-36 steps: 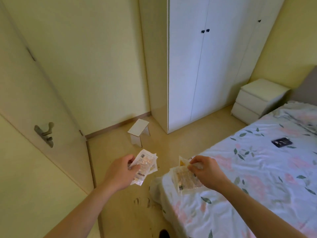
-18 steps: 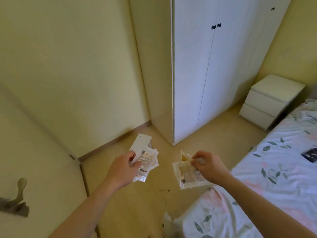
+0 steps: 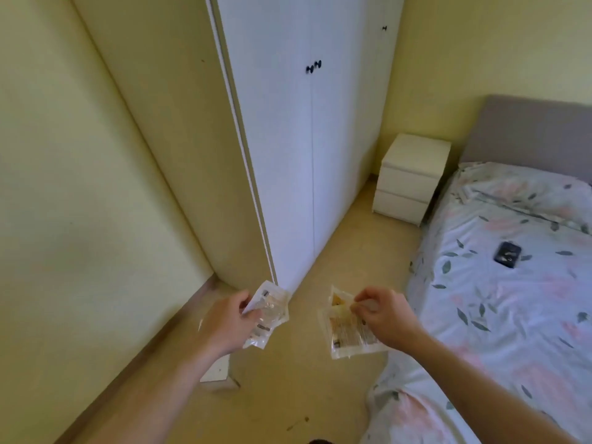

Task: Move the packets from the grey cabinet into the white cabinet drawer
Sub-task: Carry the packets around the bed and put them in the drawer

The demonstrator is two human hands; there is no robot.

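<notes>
Our left hand [image 3: 229,322] grips a small bundle of clear plastic packets [image 3: 267,318], fingers and thumb curled round one edge so they fan out to the right of the palm. Our right hand [image 3: 381,315] pinches a second clear packet with yellow printing [image 3: 347,328] near its top, and that packet hangs below the fingers. Both hands are held out in front of us, well apart from each other, above a bare beige floor.

Taking the white bedside cabinet [image 3: 413,177] as our landmark: it stands ahead and to the right of both hands, far off, with two drawers, both closed. A tall white wardrobe [image 3: 307,139] rises to its left, doors shut. A bed with a leaf-print sheet [image 3: 512,299] lies to its right, with a small dark object [image 3: 507,254] resting on the sheet. A small white stool [image 3: 217,373] sits on the floor below our left forearm.

We judge the packets are out of the grey cabinet, which is not visible, and being carried. Reaching the bedside cabinet, opening a drawer and placing them inside appear to remain.
</notes>
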